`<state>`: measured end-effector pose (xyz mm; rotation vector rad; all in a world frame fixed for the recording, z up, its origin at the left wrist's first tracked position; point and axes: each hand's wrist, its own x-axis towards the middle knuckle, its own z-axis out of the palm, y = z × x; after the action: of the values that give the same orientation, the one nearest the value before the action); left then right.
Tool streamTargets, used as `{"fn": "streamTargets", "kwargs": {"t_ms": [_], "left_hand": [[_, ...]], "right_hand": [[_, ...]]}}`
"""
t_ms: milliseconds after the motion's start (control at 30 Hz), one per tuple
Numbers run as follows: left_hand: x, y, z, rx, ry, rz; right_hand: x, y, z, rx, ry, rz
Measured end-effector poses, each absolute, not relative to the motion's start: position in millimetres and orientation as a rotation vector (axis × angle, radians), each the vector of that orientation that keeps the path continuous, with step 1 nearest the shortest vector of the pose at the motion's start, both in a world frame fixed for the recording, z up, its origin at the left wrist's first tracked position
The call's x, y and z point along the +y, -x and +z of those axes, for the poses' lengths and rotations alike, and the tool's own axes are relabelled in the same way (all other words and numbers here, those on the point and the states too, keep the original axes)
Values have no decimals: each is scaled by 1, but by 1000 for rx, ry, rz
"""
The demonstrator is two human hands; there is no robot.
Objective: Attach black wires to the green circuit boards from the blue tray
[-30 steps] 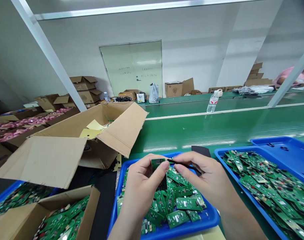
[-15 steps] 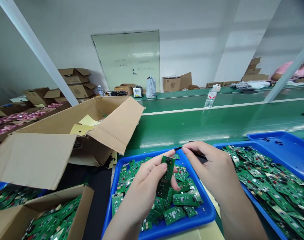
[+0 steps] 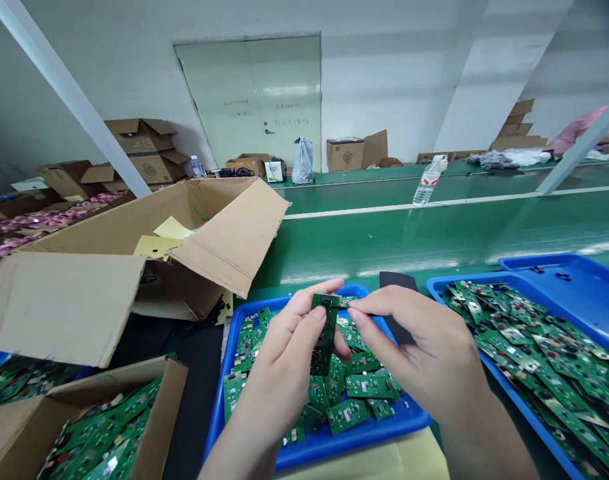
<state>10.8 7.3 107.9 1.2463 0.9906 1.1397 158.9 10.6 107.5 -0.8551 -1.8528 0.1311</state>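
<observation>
Electronics factory (circuit boards [image 3: 348,416], assembly line [image 3: 399,233])

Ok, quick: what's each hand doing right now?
Left hand: closed, holding a green circuit board.
Right hand: closed, pinching a thin black tool, tip at the board.

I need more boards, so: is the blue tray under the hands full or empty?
Full: green circuit boards lie heaped across nearly the whole blue tray.
</observation>
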Motion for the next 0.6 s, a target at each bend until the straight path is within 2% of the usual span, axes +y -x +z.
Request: {"fn": "streamTargets", "kwargs": {"t_ms": [600], "left_hand": [[3,-22,113,940,-1077,1236]], "right_hand": [[16,-150,101,-1838,793,-14]]}}
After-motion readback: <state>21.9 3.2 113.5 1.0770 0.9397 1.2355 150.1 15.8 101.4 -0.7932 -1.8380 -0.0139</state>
